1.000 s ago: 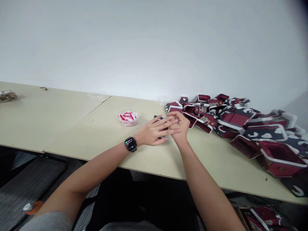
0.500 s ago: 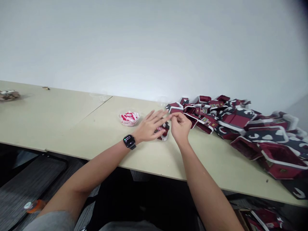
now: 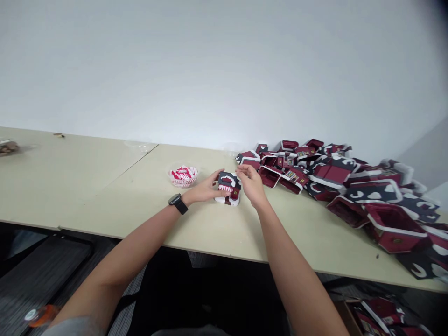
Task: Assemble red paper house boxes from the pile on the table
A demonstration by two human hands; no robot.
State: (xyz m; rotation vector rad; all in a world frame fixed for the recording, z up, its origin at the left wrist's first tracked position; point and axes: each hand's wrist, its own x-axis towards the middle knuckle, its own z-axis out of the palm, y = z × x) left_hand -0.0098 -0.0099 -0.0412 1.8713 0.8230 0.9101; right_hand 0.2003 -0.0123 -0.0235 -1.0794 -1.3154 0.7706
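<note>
A small dark red, black and white house-shaped paper box stands on the beige table. My left hand, with a black watch on its wrist, grips the box's left side. My right hand is at the box's upper right edge, fingers curled and pinched at its top.
A big heap of similar red and black paper boxes covers the table's right part. A clear bowl of red-and-white wrapped sweets sits left of my hands. A white wall runs behind. More boxes lie on the floor at lower right.
My left hand went from lying flat over the box to gripping its left side. The box now stands upright and shows fully. The right hand stayed at its top edge.
</note>
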